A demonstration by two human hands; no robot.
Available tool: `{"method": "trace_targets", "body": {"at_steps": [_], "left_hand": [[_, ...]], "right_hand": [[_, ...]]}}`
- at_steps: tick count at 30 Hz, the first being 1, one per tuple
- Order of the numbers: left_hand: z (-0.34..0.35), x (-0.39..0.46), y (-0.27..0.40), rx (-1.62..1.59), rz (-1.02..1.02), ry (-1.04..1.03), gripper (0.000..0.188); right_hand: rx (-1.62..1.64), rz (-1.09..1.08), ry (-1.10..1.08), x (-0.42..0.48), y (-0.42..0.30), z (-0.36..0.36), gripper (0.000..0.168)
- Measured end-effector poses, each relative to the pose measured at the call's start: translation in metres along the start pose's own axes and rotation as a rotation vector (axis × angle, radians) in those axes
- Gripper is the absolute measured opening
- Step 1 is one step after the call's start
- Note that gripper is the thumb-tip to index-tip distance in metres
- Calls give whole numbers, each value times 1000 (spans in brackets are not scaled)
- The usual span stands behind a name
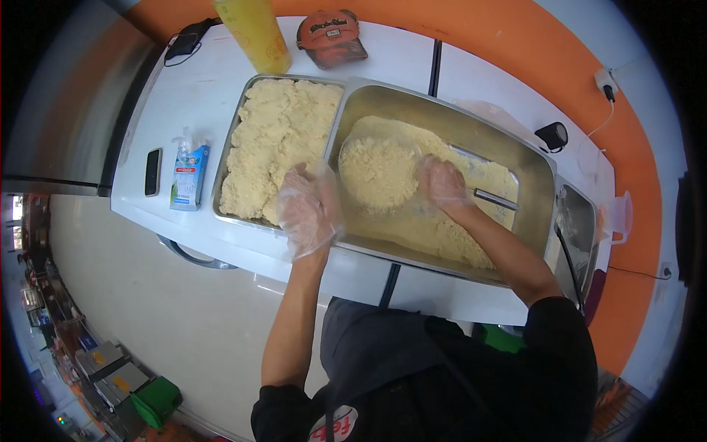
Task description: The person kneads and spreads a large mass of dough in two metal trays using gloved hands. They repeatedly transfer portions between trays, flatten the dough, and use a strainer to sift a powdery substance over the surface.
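A round sieve (pixel 380 171) holding pale yellow crumbs is in a deep stainless steel pan (pixel 436 108), above a layer of finer yellow grains (pixel 442 237). My right hand (pixel 443 181), in a clear plastic glove, is closed at the sieve's right edge. Gloved likewise, my left hand (pixel 309 207) is over the near right corner of a shallower steel tray (pixel 225 160) heaped with lumpy yellow crumbs (pixel 281 132); whether it holds anything cannot be told. A metal bar or handle (pixel 496 199) lies to the right of my right hand.
Left on the white worktop (pixel 215 72) are a phone (pixel 153 172) and a blue box of gloves (pixel 189 179). A yellow plastic container (pixel 257 36) and a cap (pixel 332 37) stand behind the tray. At right are a smaller steel pan (pixel 590 221), a clear jug (pixel 621 217) and a black cylindrical object (pixel 551 136).
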State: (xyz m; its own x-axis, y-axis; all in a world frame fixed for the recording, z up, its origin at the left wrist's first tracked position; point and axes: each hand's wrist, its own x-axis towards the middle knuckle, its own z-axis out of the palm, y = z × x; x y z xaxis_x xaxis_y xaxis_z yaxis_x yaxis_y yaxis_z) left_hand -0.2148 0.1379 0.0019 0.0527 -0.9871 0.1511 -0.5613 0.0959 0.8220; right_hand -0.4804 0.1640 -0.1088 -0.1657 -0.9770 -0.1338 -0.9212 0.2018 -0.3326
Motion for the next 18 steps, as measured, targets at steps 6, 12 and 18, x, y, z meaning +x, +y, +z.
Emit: {"method": "trace_targets", "body": {"at_steps": [6, 12, 18], "left_hand": [[1, -1, -7, 1, 10, -3, 52], [-2, -3, -4, -2, 2, 5, 52], [7, -1, -1, 3, 34, 31, 49]], "right_hand": [[-34, 52, -48, -6, -3, 4, 33], [-4, 110, -121, -13, -12, -9, 36], [11, 126, -105, -10, -4, -13, 35]]}}
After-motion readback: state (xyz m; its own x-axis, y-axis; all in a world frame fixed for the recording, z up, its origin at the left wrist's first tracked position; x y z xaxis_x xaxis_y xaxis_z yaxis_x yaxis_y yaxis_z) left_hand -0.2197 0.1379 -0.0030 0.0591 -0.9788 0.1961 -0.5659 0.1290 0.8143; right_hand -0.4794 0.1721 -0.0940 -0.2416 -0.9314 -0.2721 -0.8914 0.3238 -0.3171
